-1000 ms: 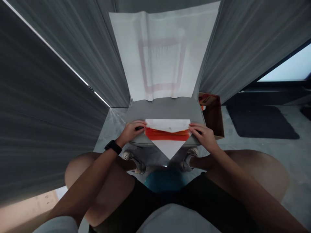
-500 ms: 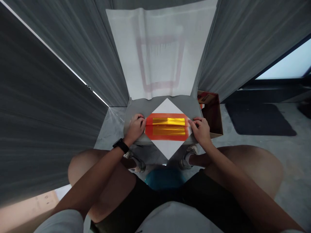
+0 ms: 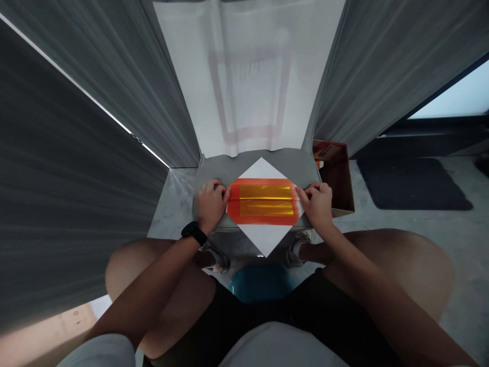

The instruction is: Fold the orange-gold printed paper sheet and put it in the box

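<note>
A square sheet of paper (image 3: 263, 201) lies flat as a diamond on a grey cushioned seat (image 3: 260, 165). It is white, with an orange-red rectangle in the middle and two gold foil bands across it. My left hand (image 3: 213, 204) grips the sheet's left corner, which its fingers partly hide. My right hand (image 3: 317, 205) holds the right corner the same way, with the fingertips pinched on the paper. A black watch (image 3: 194, 233) sits on my left wrist.
A cardboard box (image 3: 335, 178) stands just right of the seat, with a dark floor mat (image 3: 412, 183) beyond it. A stained white sheet (image 3: 248, 76) hangs behind the seat between grey curtains (image 3: 95, 153). My shoes (image 3: 219, 260) and a teal round object (image 3: 262, 285) lie below.
The white flap folded toward me a second ago is now opened out, so the sheet lies as a full diamond with the gold bands showing. Both hands moved slightly inward to its side corners.
</note>
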`<state>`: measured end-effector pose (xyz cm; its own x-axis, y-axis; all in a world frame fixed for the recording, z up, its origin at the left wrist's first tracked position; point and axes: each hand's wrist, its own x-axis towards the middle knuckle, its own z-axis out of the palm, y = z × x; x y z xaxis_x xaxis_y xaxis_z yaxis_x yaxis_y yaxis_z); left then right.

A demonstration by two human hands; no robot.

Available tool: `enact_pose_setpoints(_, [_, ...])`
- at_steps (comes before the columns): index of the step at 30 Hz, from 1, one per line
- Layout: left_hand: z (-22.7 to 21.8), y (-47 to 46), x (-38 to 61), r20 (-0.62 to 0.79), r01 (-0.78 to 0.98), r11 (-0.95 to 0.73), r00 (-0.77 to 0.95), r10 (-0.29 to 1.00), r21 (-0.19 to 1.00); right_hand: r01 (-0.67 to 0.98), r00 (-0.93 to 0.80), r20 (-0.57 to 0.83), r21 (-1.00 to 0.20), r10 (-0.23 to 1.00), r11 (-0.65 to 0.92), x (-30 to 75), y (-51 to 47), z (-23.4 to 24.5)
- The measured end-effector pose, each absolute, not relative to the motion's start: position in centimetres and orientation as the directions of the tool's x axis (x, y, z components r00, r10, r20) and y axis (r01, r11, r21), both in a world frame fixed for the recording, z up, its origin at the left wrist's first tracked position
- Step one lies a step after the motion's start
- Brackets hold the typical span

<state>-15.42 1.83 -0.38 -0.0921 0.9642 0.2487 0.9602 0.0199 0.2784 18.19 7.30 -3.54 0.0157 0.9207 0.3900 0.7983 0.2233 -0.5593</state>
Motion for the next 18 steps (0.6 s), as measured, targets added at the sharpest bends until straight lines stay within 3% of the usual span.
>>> enact_pose_setpoints(5, [-1.2, 1.9, -15.2, 0.291, 0.966, 0.018, -0.095, 0.952, 0.258, 0.803, 0.03, 0.404, -0.554, 0.914, 0.219, 17.9, 7.0, -3.3])
enact_pose_setpoints(12, [-2.9, 1.9, -15.1, 0.425, 0.93, -0.021, -0.148, 0.893, 0.367, 0.803, 0.01, 0.435, -0.541, 0.9, 0.252, 17.7, 6.7, -2.9])
enact_pose_setpoints(18, [-3.0, 1.8, -14.8, 0.471, 0.927, -0.01, -0.181, 0.863, 0.375, 0.834, -0.027, 0.462, -0.478, 0.887, 0.274, 18.6, 7.0, -3.6])
